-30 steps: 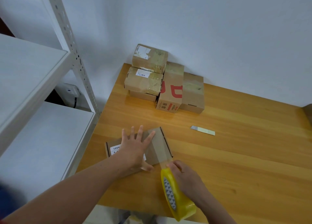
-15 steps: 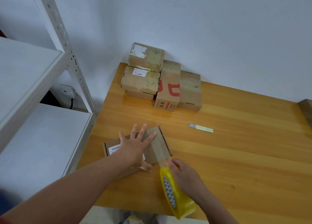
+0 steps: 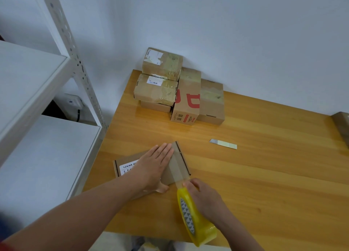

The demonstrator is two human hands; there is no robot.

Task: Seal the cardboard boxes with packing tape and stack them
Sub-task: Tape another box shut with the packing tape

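A flat cardboard box (image 3: pixel 178 163) with a white label lies near the table's left front corner. My left hand (image 3: pixel 154 165) rests flat on its top, fingers together, pressing it down. A strip of clear tape runs across the box's right part down to a yellow tape roll (image 3: pixel 194 218), which my right hand (image 3: pixel 204 196) grips at the box's front edge. A stack of several taped boxes (image 3: pixel 179 92) stands against the wall at the table's back left corner.
A small metal blade (image 3: pixel 222 144) lies on the wooden table (image 3: pixel 264 165) to the right of the box. A white metal shelf unit (image 3: pixel 37 118) stands to the left. Another brown object (image 3: pixel 341 126) shows at the right edge.
My left hand's fingers have closed together from a spread pose, still flat on the box. The right hand and tape roll stay at the box's front edge.
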